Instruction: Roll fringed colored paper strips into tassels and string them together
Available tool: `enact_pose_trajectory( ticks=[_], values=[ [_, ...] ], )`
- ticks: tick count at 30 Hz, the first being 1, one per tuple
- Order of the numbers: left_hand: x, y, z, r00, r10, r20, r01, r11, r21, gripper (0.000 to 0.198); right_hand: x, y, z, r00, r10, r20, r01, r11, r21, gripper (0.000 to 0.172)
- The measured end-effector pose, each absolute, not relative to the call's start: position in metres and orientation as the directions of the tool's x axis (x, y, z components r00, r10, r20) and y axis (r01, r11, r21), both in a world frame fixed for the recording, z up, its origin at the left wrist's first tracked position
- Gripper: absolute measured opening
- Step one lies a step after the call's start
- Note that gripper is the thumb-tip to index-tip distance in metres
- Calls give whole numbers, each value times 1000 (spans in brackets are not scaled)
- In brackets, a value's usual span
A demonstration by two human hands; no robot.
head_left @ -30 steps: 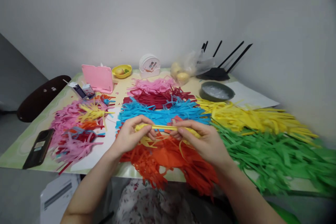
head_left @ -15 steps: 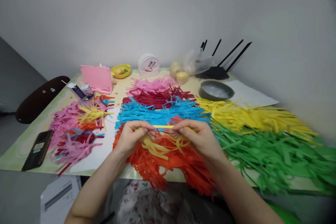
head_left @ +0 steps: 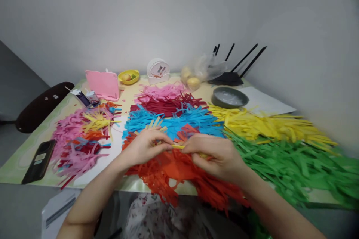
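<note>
My left hand (head_left: 144,145) and my right hand (head_left: 217,155) face each other above the front of the table, fingers pinched. Between them runs a short, narrow length of a yellow fringed strip (head_left: 177,146), gripped at both ends. Pale yellow fringe ends (head_left: 154,124) stick out behind my left hand; more fringe shows under my right fingers. Below the hands spreads a heap of orange fringed strips (head_left: 174,166), partly hanging over the table edge. Just beyond lie blue fringed strips (head_left: 179,121), with dark red (head_left: 157,106) and pink ones (head_left: 165,90) farther back.
Yellow (head_left: 269,127) and green fringed strips (head_left: 291,166) cover the right side. Mixed fringed bundles (head_left: 84,134) lie left, near a phone (head_left: 38,161) and cartons (head_left: 82,99). A pink tablet case (head_left: 102,84), yellow bowl (head_left: 129,81), dark bowl (head_left: 230,101) and router (head_left: 227,78) stand behind.
Both hands have turned and come down slightly, and the yellow span between them is shorter and thinner. Its fringe, which hung below the hands, now sticks out behind my left hand.
</note>
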State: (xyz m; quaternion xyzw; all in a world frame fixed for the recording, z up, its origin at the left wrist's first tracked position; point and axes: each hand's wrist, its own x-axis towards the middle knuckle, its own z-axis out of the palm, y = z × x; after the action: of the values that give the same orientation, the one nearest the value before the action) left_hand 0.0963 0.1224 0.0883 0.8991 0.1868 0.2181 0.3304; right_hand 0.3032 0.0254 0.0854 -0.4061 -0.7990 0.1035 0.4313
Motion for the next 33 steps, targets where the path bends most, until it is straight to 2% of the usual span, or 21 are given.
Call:
enact_pose_trajectory(
  ticks=[1, 3, 6, 8, 10, 12, 14, 17, 21, 24, 26, 30, 33],
  values=[
    [96, 123, 85, 826, 471, 310, 214, -770, 601, 14, 306, 25, 87, -319, 758, 568, 564, 634, -529, 26],
    [95, 123, 80, 796, 410, 444, 253, -893, 372, 13, 313, 26, 92, -348, 822, 451, 568, 568, -596, 29],
    [90, 125, 73, 738, 175, 652, 226, -974, 6, 17, 317, 34, 96, -305, 927, 218, 518, 354, -778, 32],
    [88, 126, 69, 704, 68, 706, 180, -980, -85, 20, 313, 41, 93, -296, 953, 73, 395, 191, -899, 31],
    [85, 127, 67, 705, 89, 704, 169, -985, -45, 21, 304, 45, 86, -312, 950, 2, 216, 73, -974, 33],
    [84, 127, 64, 709, 185, 680, 193, -979, 65, 22, 294, 46, 79, -299, 954, 13, 49, 29, -998, 31],
    [86, 125, 61, 669, 296, 682, 228, -955, 190, 21, 284, 45, 75, -244, 968, 64, -50, 53, -997, 26],
    [96, 120, 57, 508, 439, 741, 247, -898, 364, 17, 273, 45, 75, -158, 975, 155, -135, 134, -982, 23],
    [116, 114, 59, 320, 626, 711, 179, -777, 603, 13, 270, 55, 77, -50, 963, 264, -175, 252, -952, 19],
    [128, 116, 64, 316, 785, 533, 76, -581, 810, 16, 275, 66, 76, 8, 951, 310, -135, 308, -942, 16],
    [135, 121, 67, 351, 833, 428, 19, -464, 886, 21, 277, 70, 75, 45, 942, 333, -94, 336, -937, 15],
    [149, 133, 68, 348, 820, 454, -4, -483, 875, 19, 281, 78, 76, 120, 910, 397, 141, 380, -914, 8],
    [155, 147, 65, 270, 844, 464, -2, -481, 877, 16, 309, 97, 80, 10, 888, 459, 466, 402, -788, 11]
  ],
)
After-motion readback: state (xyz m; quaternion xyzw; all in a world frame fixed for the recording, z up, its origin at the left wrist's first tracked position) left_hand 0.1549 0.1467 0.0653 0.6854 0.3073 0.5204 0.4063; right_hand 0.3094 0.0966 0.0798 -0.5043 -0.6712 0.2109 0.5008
